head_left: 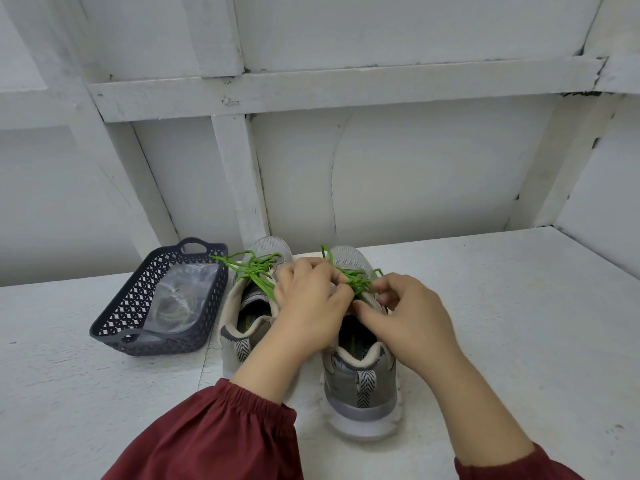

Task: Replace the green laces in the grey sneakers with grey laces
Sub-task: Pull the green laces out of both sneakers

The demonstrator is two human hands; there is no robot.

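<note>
- Two grey sneakers stand side by side on the white table (519, 323), heels toward the viewer and toes toward the white panelled wall (415, 168).
- Right sneaker (360, 386): the right green lace (356, 280) is threaded over its tongue, with one loop rising above the toe.
- Left hand (304, 299): it reaches across to the right sneaker, and its grip is closed, fingers curled onto the right green lace.
- Right hand (412, 320): its grip is closed too, thumb and fingertips pinching the same lace from the other side.
- Left sneaker (242, 327): it is untouched, and the left green lace (252, 268) lies in loose loops, one end trailing toward the basket.
- Dark lattice basket (114, 323): it sits just left of the left sneaker and holds a clear plastic bag (180, 299). A pale coil lies in the bag, but what it is cannot be told.
- Maroon sleeves (221, 434) cover both forearms.
</note>
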